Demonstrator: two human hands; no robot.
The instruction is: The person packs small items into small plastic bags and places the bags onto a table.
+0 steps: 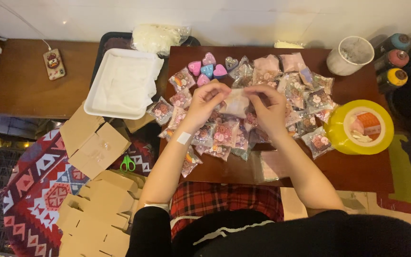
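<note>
Cardboard first: flat brown box blanks (93, 190) are heaped on the patterned rug at far left, with green-handled scissors (128, 163) lying just beside them. Above those, a white foam tray (122, 83) hangs over the left edge of the dark wooden table (357, 171). Moving onto the table, a cluster of pink and blue heart-shaped tins (206, 69) sits near the back edge, and small clear packets with cartoon prints (224, 135) are spread across the middle. Over that spread, the left hand (204, 102) pinches one side of a small clear plastic pouch (236, 102), fingers closed narrow on it, and the right hand (268, 107) grips the other side in the same way, so the pouch is held in the air between both hands above the table's centre. Further right, a big yellow tape roll (338, 138) rests near the right edge, a white cup (350, 56) stands at the back right corner, and three spray cans (392, 59) lie beyond it.
</note>
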